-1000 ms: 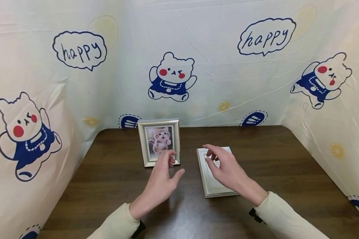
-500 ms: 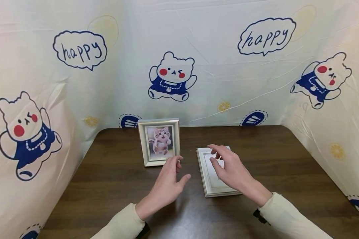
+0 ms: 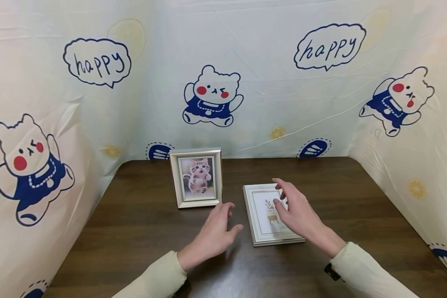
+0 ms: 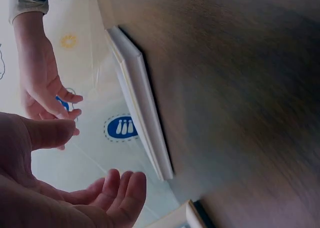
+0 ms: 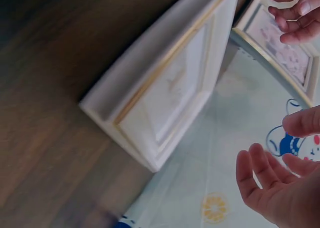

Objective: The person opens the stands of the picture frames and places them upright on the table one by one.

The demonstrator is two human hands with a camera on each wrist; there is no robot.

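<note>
A picture frame with a kitten photo [image 3: 199, 178] stands upright at the left centre of the table. To its right a white picture frame [image 3: 260, 236] lies flat, face up, showing a plant in a pot. My left hand [image 3: 213, 234] hovers in front of the kitten frame's lower right corner, fingers relaxed and holding nothing. Above the right part of the flat frame is my right hand [image 3: 299, 213], its fingers loosely bent with nothing between them. The right wrist view shows the flat white frame [image 5: 170, 82] apart from the right hand [image 5: 280, 183].
The dark wooden table [image 3: 134, 240] has rounded far corners. A pale curtain [image 3: 260, 82] printed with bears and "happy" bubbles surrounds it at the back and both sides.
Both hands have moved to the right and slightly towards me, uncovering the kitten photo and more of the plant picture. Both frames have stayed in place.
</note>
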